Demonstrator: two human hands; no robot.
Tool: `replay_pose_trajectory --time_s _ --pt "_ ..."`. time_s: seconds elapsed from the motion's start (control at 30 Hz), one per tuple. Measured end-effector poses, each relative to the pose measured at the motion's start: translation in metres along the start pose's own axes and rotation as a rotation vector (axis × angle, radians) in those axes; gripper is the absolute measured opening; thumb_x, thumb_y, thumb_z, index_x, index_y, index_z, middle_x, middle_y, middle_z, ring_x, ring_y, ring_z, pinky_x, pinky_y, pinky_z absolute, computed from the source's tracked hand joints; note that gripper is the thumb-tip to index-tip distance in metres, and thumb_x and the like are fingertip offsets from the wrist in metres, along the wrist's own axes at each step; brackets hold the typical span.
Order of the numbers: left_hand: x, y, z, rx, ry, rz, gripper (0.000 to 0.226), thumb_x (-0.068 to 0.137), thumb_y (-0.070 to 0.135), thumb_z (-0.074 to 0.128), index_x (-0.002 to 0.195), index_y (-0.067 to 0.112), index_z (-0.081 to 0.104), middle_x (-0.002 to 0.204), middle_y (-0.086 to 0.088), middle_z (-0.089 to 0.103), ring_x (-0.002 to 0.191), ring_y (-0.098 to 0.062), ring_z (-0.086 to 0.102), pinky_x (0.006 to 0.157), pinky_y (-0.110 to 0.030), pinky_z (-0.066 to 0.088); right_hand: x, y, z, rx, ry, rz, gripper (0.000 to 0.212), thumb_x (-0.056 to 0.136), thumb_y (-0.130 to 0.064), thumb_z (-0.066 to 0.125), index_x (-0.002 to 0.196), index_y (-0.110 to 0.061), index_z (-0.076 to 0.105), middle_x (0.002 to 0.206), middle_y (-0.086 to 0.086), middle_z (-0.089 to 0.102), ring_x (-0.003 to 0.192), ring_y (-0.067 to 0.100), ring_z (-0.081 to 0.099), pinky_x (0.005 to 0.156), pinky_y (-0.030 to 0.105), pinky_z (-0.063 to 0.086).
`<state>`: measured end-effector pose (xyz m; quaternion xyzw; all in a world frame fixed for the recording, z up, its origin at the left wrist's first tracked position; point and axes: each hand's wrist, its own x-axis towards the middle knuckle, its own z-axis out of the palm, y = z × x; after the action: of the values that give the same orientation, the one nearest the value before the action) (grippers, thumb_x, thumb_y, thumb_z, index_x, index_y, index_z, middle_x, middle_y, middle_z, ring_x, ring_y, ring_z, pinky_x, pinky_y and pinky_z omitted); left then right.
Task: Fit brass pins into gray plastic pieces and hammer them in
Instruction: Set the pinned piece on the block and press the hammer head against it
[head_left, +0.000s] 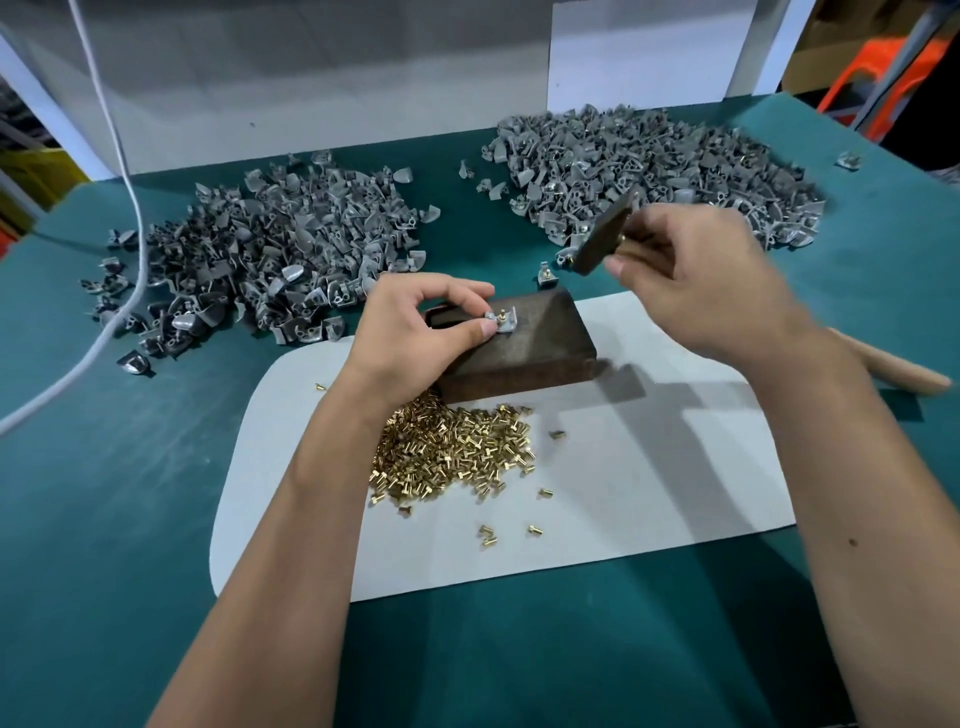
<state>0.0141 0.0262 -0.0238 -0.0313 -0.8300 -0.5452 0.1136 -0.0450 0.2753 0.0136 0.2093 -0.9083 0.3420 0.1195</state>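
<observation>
Between the person's two hands sits a dark block (511, 345), serving as an anvil. On its top the left hand (415, 332) pinches a gray plastic piece (501, 322) by one edge, steadying it while a brass pin (503, 313) stands upright in it, clear of the fingers. Just above and beyond, the right hand (696, 270) grips a small hammer (605, 234), head raised, apparently ready to strike. Below the left wrist lies a heap of loose pins (452, 452) within easy reach; piles of gray pieces lie beyond both hands.
</observation>
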Motion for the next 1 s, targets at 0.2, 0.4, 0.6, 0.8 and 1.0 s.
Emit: replay_pose_trajectory --time_s 0.2,0.4,0.6,0.8,1.0 --pt "0.000 0.001 0.001 -0.016 0.003 -0.027 0.008 0.079 -0.002 0.082 0.084 0.001 0.077 0.106 -0.011 0.076 0.107 -0.014 0.072 0.100 -0.043 0.056 -0.001 -0.039 0.010 -0.092 -0.192 -0.190 0.024 0.101 -0.027 0.059 0.082 -0.014 0.064 0.073 -0.003 0.068 0.067 0.008 0.060 0.066 0.027 0.048" --pt "0.000 0.003 0.001 -0.031 0.011 -0.060 0.008 0.079 -0.002 0.083 0.083 0.000 0.077 0.107 -0.010 0.076 0.104 -0.011 0.072 0.099 -0.037 0.056 -0.004 -0.054 0.012 -0.077 -0.039 -0.274 0.024 0.102 -0.033 0.050 0.086 -0.016 0.055 0.075 0.000 0.063 0.069 0.028 0.057 0.063 0.036 0.042" --pt "0.000 0.005 0.000 -0.036 0.007 -0.089 0.009 0.078 -0.001 0.084 0.083 0.003 0.078 0.109 -0.010 0.075 0.108 -0.012 0.071 0.101 -0.040 0.055 0.002 -0.051 0.006 -0.278 -0.162 -0.215 0.023 0.101 -0.041 0.048 0.089 -0.023 0.058 0.082 0.002 0.066 0.076 0.033 0.060 0.067 0.036 0.045" --pt "0.000 0.005 0.000 -0.044 0.006 -0.080 0.009 0.078 -0.003 0.083 0.084 -0.002 0.077 0.110 -0.015 0.075 0.110 -0.012 0.070 0.102 -0.040 0.055 -0.009 -0.051 0.021 -0.207 -0.183 -0.185 0.023 0.104 -0.034 0.050 0.092 -0.016 0.058 0.085 0.008 0.067 0.081 0.036 0.060 0.070 0.041 0.048" --pt "0.001 0.005 0.000 -0.025 0.010 -0.076 0.009 0.078 -0.002 0.084 0.083 0.002 0.078 0.110 -0.011 0.075 0.106 -0.007 0.071 0.097 -0.025 0.055 -0.007 -0.057 0.012 -0.183 0.039 -0.264 0.025 0.102 -0.038 0.044 0.102 -0.018 0.059 0.083 -0.001 0.065 0.073 0.033 0.059 0.065 0.039 0.046"
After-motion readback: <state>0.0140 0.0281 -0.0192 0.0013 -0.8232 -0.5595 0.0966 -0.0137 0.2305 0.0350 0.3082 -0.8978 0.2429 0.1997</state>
